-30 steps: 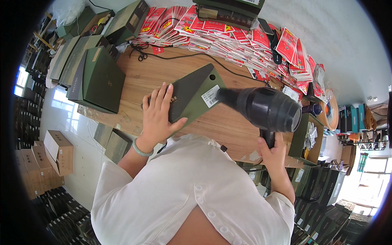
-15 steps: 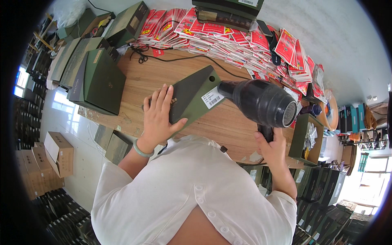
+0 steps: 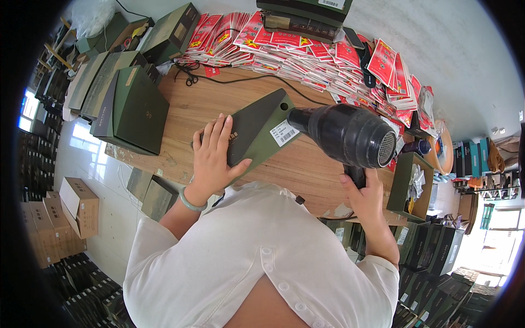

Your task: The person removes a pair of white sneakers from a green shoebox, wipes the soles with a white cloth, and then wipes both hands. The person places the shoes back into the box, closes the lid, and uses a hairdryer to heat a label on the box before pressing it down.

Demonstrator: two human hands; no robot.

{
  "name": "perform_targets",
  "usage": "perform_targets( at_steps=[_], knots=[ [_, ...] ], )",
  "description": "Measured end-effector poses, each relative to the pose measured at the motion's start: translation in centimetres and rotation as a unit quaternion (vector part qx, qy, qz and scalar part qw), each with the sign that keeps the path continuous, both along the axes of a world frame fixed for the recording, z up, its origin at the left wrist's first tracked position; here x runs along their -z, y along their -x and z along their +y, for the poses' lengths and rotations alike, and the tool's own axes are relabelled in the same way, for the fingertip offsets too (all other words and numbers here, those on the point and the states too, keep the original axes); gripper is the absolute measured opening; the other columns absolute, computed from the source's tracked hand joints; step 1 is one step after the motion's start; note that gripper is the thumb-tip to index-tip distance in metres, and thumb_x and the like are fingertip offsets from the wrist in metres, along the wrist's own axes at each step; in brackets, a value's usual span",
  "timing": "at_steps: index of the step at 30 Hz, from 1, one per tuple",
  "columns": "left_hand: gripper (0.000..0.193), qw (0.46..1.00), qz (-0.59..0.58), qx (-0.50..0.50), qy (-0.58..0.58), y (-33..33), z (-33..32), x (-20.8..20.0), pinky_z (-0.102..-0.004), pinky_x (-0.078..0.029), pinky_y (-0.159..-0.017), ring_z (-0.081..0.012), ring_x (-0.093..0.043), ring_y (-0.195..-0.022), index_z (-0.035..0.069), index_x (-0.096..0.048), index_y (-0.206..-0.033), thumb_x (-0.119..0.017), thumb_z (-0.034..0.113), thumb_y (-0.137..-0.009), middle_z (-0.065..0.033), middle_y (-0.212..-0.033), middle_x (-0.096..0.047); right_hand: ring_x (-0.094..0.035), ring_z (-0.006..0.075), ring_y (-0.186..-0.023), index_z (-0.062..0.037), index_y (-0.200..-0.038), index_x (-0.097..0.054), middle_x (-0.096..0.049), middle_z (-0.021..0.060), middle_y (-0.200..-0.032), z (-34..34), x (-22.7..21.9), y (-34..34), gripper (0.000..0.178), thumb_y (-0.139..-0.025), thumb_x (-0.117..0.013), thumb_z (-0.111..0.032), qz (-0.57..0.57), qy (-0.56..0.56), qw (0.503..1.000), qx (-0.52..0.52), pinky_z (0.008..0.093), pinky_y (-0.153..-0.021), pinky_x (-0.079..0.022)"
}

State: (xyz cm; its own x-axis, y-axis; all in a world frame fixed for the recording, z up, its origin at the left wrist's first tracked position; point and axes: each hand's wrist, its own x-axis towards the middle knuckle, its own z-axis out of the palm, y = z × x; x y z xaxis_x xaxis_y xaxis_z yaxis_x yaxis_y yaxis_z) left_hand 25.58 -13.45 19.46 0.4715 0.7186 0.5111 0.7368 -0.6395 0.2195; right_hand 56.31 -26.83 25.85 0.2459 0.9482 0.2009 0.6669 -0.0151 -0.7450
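Under my left hand (image 3: 212, 156) is a dark grey and green shoe box (image 3: 261, 128) on the table. The fingers lie stretched out over its dark part, and the thumb reaches along its near edge. A white barcode label (image 3: 284, 133) sits on the green part, below a round hole. My right hand (image 3: 365, 195) is closed round the handle of a black hair dryer (image 3: 350, 136). The dryer's nozzle points left, just over the label's upper right end; whether it touches the box I cannot tell.
Red and white printed cards (image 3: 295, 54) are heaped along the table's back. Green shoe boxes (image 3: 136, 115) stand at the left, near black scissors (image 3: 191, 79). A black cord (image 3: 257, 78) crosses the wooden table (image 3: 188, 104). At the right stands an open box (image 3: 410, 186) with crumpled plastic.
The hair dryer has shifted slightly left and turned a little, so its nozzle is nearer the label's top edge. My left hand and the shoe box have hardly moved.
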Motion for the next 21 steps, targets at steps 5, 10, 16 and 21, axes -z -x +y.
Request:
perform_targets(
  at_steps=[5,10,16,21],
  knots=[
    [0.090,1.000,0.002,-0.001,-0.001,0.0,0.0,0.1,-0.0473,-0.030,-0.100,-0.0354,-0.046,-0.120,-0.004,-0.038,-0.141,-0.063,0.054,-0.077,-0.0218,-0.139,-0.046,-0.054,0.0111,-0.067,-0.0024,-0.130,-0.053,-0.063,0.0061,-0.085,0.0,-0.4,0.2,0.050,-0.085,-0.073,-0.012,0.013,0.023,1.000,0.002,0.0268,-0.063,-0.047],
    [0.091,1.000,0.002,-0.003,0.005,0.0,0.0,0.1,-0.0475,-0.030,-0.100,-0.0356,-0.045,-0.121,-0.004,-0.038,-0.142,-0.062,0.055,-0.077,-0.0218,-0.140,-0.046,-0.054,0.0087,-0.063,-0.0019,-0.128,-0.053,-0.061,0.0041,-0.081,-0.7,-0.4,0.6,0.049,-0.084,-0.074,-0.011,0.085,0.065,0.994,-0.004,0.0244,-0.054,-0.046],
    [0.091,1.000,0.002,-0.003,0.003,0.0,-0.1,0.2,-0.0478,-0.029,-0.100,-0.0358,-0.045,-0.121,-0.004,-0.037,-0.142,-0.062,0.055,-0.077,-0.0220,-0.140,-0.045,-0.067,0.0230,-0.077,-0.0034,-0.127,-0.053,-0.070,0.0125,-0.089,-0.6,-0.8,0.3,0.053,-0.083,-0.076,-0.022,0.104,0.144,0.984,-0.009,0.0318,-0.073,-0.051],
    [0.090,1.000,-0.003,-0.003,0.006,0.0,-0.2,0.0,-0.0479,-0.029,-0.100,-0.0360,-0.045,-0.121,-0.004,-0.038,-0.142,-0.062,0.055,-0.078,-0.0223,-0.140,-0.045,-0.065,0.0205,-0.074,-0.0037,-0.125,-0.055,-0.069,0.0118,-0.087,-0.7,0.2,0.8,0.052,-0.082,-0.078,-0.021,0.052,0.059,0.997,-0.009,0.0301,-0.073,-0.050]
  ],
)
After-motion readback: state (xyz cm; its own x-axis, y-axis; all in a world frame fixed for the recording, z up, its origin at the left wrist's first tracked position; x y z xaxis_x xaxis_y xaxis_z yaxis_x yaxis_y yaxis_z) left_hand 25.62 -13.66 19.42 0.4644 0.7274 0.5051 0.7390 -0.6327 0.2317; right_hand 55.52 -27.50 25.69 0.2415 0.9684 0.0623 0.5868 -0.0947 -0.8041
